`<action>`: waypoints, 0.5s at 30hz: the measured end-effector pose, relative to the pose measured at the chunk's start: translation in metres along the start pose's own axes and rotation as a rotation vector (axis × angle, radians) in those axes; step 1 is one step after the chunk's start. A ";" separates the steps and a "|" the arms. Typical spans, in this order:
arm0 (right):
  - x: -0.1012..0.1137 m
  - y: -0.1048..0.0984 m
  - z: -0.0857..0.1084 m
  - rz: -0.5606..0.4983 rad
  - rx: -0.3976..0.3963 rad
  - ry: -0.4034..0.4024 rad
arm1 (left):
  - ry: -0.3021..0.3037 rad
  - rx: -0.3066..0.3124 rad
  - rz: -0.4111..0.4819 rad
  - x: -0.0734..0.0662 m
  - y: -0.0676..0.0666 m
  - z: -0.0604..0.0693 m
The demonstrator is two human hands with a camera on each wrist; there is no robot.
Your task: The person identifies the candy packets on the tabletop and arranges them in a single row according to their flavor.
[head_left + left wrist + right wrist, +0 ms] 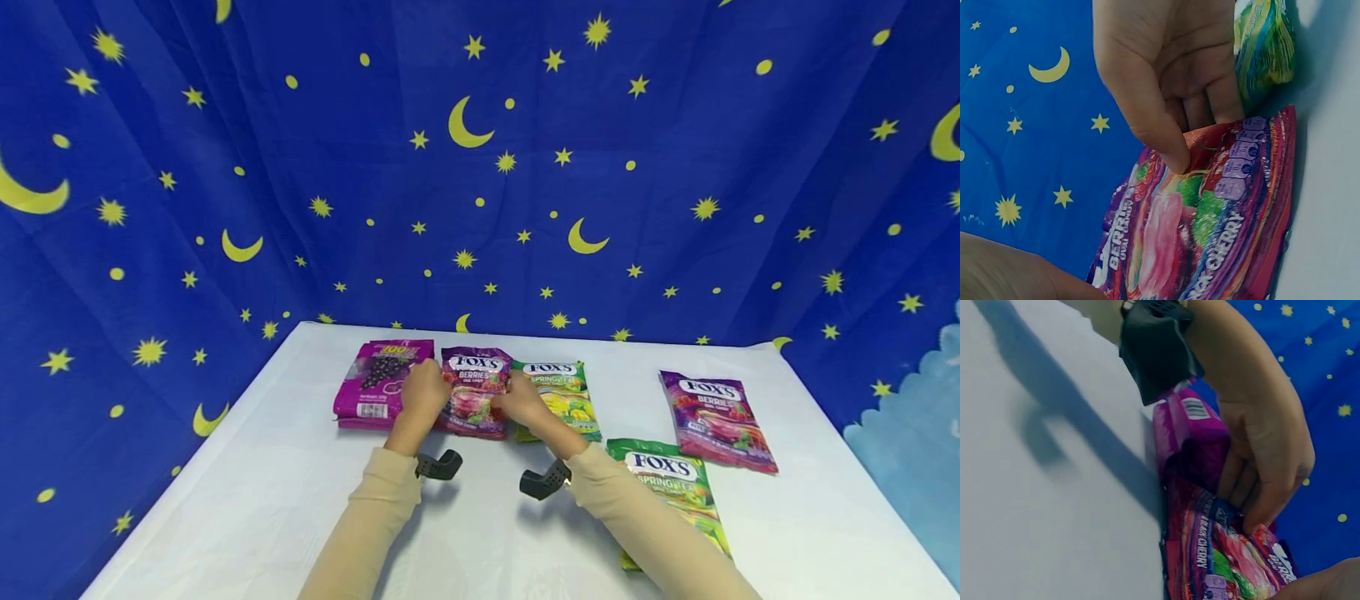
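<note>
A purple Fox's Berries candy bag point(474, 392) is held between both hands over the white table. My left hand point(424, 390) grips its left edge, and my right hand point(521, 400) grips the right edge. In the left wrist view, the right thumb lies on the printed front of the candy bag point(1166, 231), while the fingers go behind it. The left thumb presses the same bag point(1235, 556) in the right wrist view. Just left is a magenta candy bag with grapes point(378, 375). A green-yellow Spring Tea bag point(576, 400) lies to the right, partly behind the right hand.
Another Fox's Berries bag point(720, 425) lies at the right of the table point(262, 492). A second Spring Tea bag point(663, 475) is partly hidden under the right forearm. A blue curtain with moons and stars point(525, 183) closes off the back and sides.
</note>
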State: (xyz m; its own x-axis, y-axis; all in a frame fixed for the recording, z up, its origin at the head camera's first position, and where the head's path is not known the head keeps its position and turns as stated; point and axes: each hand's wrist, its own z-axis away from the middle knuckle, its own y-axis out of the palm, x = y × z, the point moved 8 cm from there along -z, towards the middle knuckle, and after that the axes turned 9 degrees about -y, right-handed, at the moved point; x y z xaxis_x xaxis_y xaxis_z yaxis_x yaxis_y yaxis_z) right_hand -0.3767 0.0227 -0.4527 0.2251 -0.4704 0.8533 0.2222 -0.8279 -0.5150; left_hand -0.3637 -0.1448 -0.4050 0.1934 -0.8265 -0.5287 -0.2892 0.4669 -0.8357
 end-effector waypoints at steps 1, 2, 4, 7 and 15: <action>0.002 0.000 -0.001 0.058 -0.006 -0.012 | -0.009 0.000 -0.006 0.001 0.000 0.000; 0.004 0.002 -0.002 0.094 -0.006 -0.015 | -0.012 -0.003 -0.013 0.002 0.000 -0.001; 0.008 0.004 -0.003 0.157 0.004 -0.022 | -0.022 -0.001 -0.025 0.006 0.000 -0.002; 0.013 0.007 -0.003 0.228 0.011 -0.036 | -0.029 0.003 -0.031 0.010 0.001 -0.004; 0.025 0.015 -0.004 0.380 -0.022 -0.132 | -0.051 0.005 -0.072 0.017 0.002 -0.007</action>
State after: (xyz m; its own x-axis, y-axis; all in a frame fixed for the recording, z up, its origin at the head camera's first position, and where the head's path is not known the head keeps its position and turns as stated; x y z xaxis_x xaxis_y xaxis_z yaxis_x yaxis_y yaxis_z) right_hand -0.3714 -0.0028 -0.4390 0.4072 -0.7025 0.5837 0.0792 -0.6095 -0.7888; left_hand -0.3672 -0.1601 -0.4151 0.2609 -0.8412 -0.4735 -0.2679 0.4082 -0.8727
